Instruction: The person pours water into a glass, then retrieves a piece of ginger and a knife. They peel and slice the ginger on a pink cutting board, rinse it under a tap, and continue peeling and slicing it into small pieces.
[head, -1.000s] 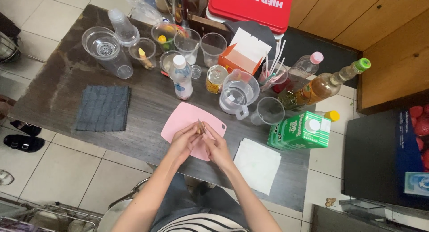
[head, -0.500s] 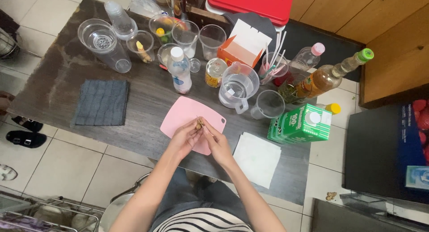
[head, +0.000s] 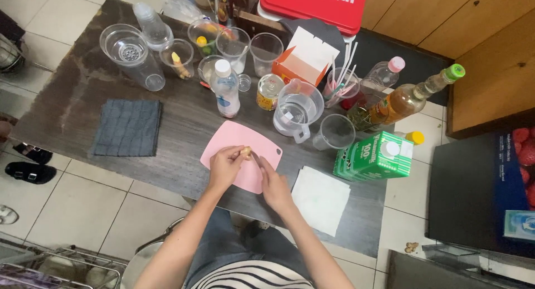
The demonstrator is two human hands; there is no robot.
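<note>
A: What is the left hand doing?
B: It is closed around a small tan piece of ginger, pinning it on the pink cutting board near the front edge of the counter

A: And the right hand?
B: It rests on the board just beside the ginger, fingers curled around something thin that points at the piece; it is too small to tell what it is

A: What sits around the board?
B: A white napkin lies just to its right and a grey cloth well off to its left. Behind it stand a clear pitcher, a small water bottle and a yellow tin can; a green carton lies on its side further right

A: Anything at the back?
B: Several clear plastic cups and a red cooler lid
</note>
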